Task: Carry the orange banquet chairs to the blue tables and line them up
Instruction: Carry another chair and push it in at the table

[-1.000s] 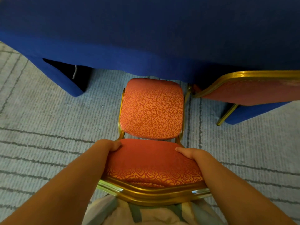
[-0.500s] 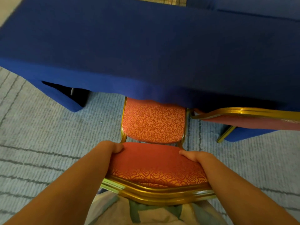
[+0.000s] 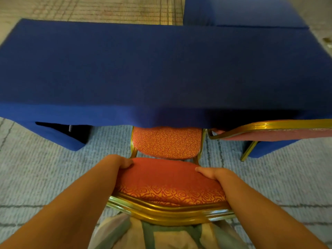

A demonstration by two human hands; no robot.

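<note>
A: What's nearest you?

B: Patterned cloth of my clothes at the bottom edge, then the chair [image 3: 168, 178] backrest w/ its ribbed gold metal rim. Padding's orange-red brocade, swirl weave, rounded top edge.

A: And the hands?

B: Left hand [image 3: 116, 161] wraps the backrest's left top corner, right hand [image 3: 213, 172] the right one. My fingers [image 3: 128, 162] are curled shut over the padding, both sides clamped on it; fingertips mostly hidden behind the cushion.

A: Seat?

B: Squarish w/ rounded corners, finer maze-like weave, thin gold tube frame round it. Its front edge sits tucked under the hanging cloth of the blue worktop [image 3: 161, 69].

A: Floor?

B: Carpet [image 3: 45, 173], pale grey-blue, ribbed pile w/ thin dark lines.

A: Anything beside it?

B: Second chair [image 3: 273, 131] just to the right, same gold rim and red padding, only its backrest and one leg showing, pushed against the same blue drape.

A: Further out?

B: Worktop cover's a matte, felt-like blue, flat and long; left skirt panel leaves a dark gap underneath. Beyond, another blue worktop [image 3: 242, 13] at upper right, and beige checked carpet past both.
</note>
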